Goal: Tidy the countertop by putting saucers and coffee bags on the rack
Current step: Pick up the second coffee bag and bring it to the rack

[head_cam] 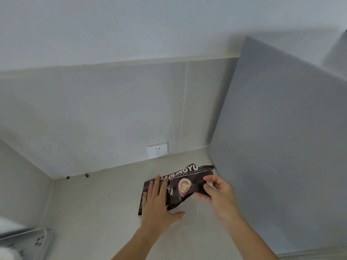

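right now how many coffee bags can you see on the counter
1. The coffee bag lies on the countertop near the back right corner, under both hands. Others may sit outside this view.

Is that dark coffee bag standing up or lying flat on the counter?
Lying flat: the coffee bag rests printed face up on the countertop, left hand pressed on it.

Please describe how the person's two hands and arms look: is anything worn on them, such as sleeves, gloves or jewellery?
Both the left hand and the right hand are bare, without gloves. No ring, watch or bracelet shows on either. The forearms are uncovered down to the bottom edge of the picture, so no sleeve is in view. The picture is slightly blurred, so very small details cannot be told.
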